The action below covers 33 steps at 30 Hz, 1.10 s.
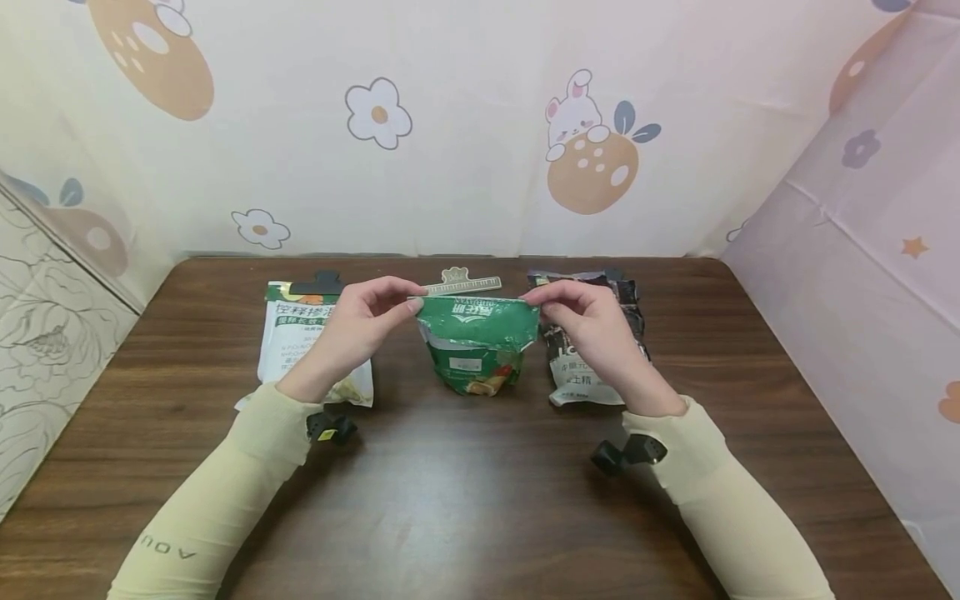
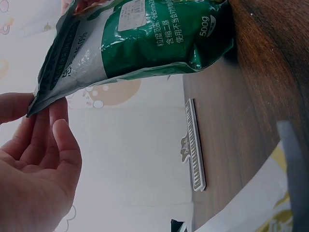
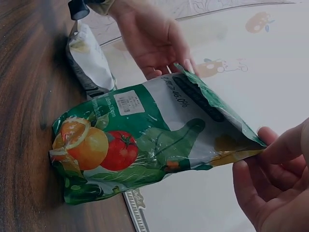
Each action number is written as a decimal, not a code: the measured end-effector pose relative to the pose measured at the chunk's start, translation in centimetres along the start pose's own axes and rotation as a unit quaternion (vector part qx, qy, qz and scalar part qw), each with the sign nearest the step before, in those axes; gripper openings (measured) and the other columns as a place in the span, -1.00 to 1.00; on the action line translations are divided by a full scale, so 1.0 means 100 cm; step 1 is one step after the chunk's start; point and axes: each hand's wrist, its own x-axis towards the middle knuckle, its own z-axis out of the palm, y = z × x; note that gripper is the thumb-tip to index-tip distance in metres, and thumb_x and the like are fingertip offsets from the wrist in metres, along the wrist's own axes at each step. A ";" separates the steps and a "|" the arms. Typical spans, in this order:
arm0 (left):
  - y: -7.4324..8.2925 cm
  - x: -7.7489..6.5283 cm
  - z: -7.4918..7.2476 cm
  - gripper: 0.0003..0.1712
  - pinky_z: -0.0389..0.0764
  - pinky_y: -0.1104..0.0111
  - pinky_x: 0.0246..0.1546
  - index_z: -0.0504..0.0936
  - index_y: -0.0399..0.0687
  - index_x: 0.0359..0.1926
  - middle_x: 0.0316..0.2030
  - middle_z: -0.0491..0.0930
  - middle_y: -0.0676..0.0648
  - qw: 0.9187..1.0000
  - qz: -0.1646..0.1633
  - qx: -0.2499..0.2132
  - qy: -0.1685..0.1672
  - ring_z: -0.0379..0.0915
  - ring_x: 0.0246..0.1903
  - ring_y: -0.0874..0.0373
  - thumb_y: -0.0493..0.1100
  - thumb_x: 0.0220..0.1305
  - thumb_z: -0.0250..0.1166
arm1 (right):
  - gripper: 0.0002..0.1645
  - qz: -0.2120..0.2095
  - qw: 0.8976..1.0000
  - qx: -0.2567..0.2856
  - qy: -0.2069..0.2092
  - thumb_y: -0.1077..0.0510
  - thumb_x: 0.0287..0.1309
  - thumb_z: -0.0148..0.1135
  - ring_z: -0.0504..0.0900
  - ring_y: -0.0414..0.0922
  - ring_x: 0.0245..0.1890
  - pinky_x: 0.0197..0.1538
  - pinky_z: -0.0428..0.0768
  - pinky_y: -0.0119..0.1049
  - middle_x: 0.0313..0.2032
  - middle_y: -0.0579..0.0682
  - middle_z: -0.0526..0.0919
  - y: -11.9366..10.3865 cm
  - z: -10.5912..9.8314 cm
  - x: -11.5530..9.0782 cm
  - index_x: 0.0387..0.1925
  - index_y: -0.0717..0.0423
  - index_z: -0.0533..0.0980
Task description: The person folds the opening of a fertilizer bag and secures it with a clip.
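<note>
A green bag [image 1: 480, 354] printed with fruit and vegetables stands upright on the table between my hands. My left hand [image 1: 352, 325] pinches its upper left corner between thumb and fingers, as the left wrist view shows. At the opposite upper corner, my right hand [image 3: 280, 174] pinches the edge the same way. The top is stretched flat between both hands, and a green band with upside-down lettering faces up in the head view. Behind the bag lies a pale, wide clip [image 1: 463, 284] with ruler marks and a shaped handle; neither hand touches it.
Left of the green bag lies a white bag [image 1: 288, 342] with a black clip [image 1: 318, 283] on its top. To the right is a black and grey bag [image 1: 585, 383], partly covered by my right hand. A patterned curtain [image 1: 465, 192] hangs behind the wooden table [image 1: 450, 500].
</note>
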 end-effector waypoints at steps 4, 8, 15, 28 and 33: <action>0.001 -0.001 -0.001 -0.75 0.56 0.15 -0.15 0.69 -0.08 0.03 -0.05 0.67 -0.03 1.000 -0.003 0.007 0.006 0.56 -0.12 -0.14 -0.16 0.37 0.32 | -0.76 -0.014 1.000 -0.006 0.004 0.36 0.39 0.09 0.60 -0.06 0.05 0.01 0.60 -0.25 -0.02 0.03 0.70 -0.004 -0.001 -0.001 -0.08 0.20 0.66; 0.004 0.000 -0.001 -0.75 0.58 0.17 -0.17 0.70 -0.09 0.00 -0.08 0.68 -0.03 1.000 -0.002 0.011 0.010 0.59 -0.17 -0.05 -0.15 0.33 0.36 | -0.78 -0.027 0.999 -0.041 0.011 0.27 0.41 0.12 0.59 -0.14 0.04 0.04 0.56 -0.32 -0.03 -0.02 0.70 -0.010 0.000 0.000 -0.07 0.13 0.67; 0.005 -0.001 0.001 -0.76 0.58 0.28 -0.26 0.72 -0.10 -0.08 -0.17 0.71 -0.03 0.999 0.001 0.018 0.028 0.59 -0.27 -0.06 -0.15 0.25 0.43 | -0.82 -0.103 0.977 -0.188 -0.008 0.23 0.34 0.23 0.63 -0.22 -0.21 -0.17 0.58 -0.21 -0.13 -0.15 0.72 -0.029 0.017 0.018 -0.11 0.02 0.69; -0.005 -0.001 0.003 -0.79 0.60 0.30 -0.28 0.70 -0.09 -0.09 -0.15 0.70 -0.02 0.997 0.059 0.032 0.036 0.60 -0.30 -0.01 -0.16 0.28 0.42 | -0.81 -0.150 0.910 -0.369 -0.113 0.08 0.26 0.37 0.61 -0.18 -0.19 -0.08 0.57 -0.19 -0.21 -0.13 0.69 -0.050 0.073 0.046 -0.13 0.03 0.67; -0.006 0.001 0.011 -0.77 0.59 0.31 -0.28 0.72 -0.08 -0.06 -0.14 0.71 -0.01 0.996 0.076 0.034 0.027 0.60 -0.28 0.02 -0.15 0.28 0.42 | -0.93 -0.164 0.906 -0.386 -0.065 0.12 0.21 0.42 0.59 -0.19 -0.31 -0.22 0.56 -0.21 -0.34 -0.14 0.69 -0.047 0.081 0.044 -0.27 0.01 0.69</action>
